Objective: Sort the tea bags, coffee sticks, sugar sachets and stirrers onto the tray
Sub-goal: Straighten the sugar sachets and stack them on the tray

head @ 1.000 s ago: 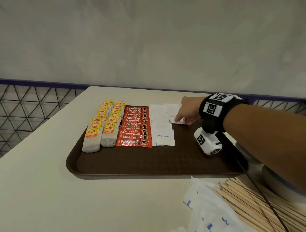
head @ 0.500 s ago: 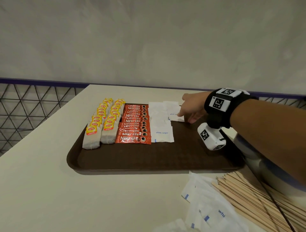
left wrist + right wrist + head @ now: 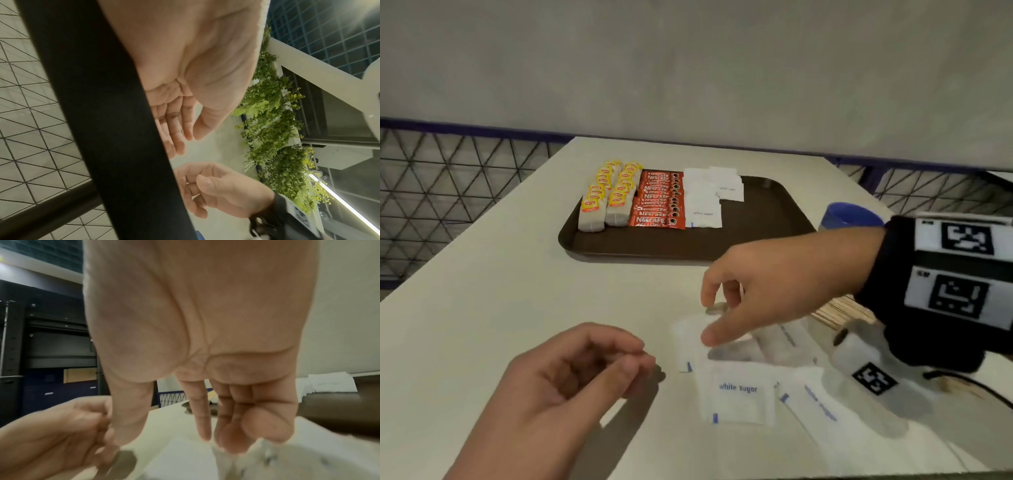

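Back from the tray (image 3: 767, 222), the right hand (image 3: 784, 284) hovers, fingers spread and empty, over loose sugar sachets (image 3: 738, 394); left hand (image 3: 558, 387) loosely curled, empty. Overlapping sachets risk a double pickup.

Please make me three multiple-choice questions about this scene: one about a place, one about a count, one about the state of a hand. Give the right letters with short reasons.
1. Where do the loose white paper sugar sachets lie?
A. on the pale table in front of the tray
B. inside the blue cup
C. on the tea bags

2. How many columns of yellow-labelled tea bags stand on the brown plastic tray?
A. one
B. two
C. four

3. What is the right hand doing?
A. gripping a coffee stick
B. lying flat on the tray
C. reaching down over the loose sachets

Key: 1 A, they lie on the table nearer than the tray; 2 B, two columns side by side; 3 C, its fingers point down above the sachets.
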The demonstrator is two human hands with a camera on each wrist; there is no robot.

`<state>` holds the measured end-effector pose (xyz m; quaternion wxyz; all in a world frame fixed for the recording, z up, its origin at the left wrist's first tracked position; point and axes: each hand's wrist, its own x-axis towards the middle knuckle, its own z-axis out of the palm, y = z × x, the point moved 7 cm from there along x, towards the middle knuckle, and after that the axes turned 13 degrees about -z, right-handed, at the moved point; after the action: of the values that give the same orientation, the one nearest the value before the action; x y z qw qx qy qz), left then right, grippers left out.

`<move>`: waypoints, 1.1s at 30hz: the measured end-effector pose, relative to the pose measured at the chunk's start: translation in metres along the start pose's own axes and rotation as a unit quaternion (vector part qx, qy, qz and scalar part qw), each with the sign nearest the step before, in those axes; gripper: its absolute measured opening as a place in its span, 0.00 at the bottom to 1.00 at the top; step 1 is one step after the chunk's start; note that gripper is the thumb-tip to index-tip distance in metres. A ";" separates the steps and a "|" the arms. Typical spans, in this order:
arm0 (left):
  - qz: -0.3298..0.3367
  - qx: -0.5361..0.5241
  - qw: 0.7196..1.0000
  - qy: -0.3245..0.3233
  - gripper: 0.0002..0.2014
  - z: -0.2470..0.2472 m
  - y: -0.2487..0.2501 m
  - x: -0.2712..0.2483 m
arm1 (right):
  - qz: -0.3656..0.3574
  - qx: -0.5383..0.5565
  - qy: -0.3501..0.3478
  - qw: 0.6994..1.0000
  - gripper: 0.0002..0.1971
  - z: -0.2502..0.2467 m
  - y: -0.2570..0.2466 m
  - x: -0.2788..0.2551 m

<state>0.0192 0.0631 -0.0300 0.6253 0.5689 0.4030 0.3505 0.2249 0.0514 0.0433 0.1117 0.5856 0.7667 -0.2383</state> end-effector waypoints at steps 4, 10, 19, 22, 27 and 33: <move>0.014 0.043 0.999 0.001 0.06 0.008 0.010 -0.009 | -0.011 -0.055 0.008 0.998 0.38 0.033 -0.017 -0.012; -0.001 0.066 0.998 0.013 0.06 0.005 0.008 -0.013 | 0.000 -0.033 0.045 0.998 0.46 0.052 -0.022 -0.029; 0.010 0.066 0.998 0.009 0.04 0.009 0.008 -0.015 | -0.009 -0.030 0.203 0.979 0.33 0.059 -0.036 -0.048; 0.015 0.070 0.997 0.003 0.05 0.011 0.007 -0.015 | -0.019 -0.047 0.229 0.972 0.09 0.064 -0.038 -0.054; 0.034 0.068 0.997 -0.028 0.04 0.018 0.012 -0.020 | -0.068 0.101 0.377 0.918 0.07 0.067 -0.035 -0.074; 0.009 0.015 0.996 -0.092 0.09 0.029 0.018 -0.025 | -0.131 0.502 0.395 0.758 0.05 0.106 -0.045 -0.046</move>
<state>0.0354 0.0303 -0.0092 0.6478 0.6116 0.3439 0.2968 0.1835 -0.0494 -0.0169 -0.5432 0.4939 0.5822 -0.3493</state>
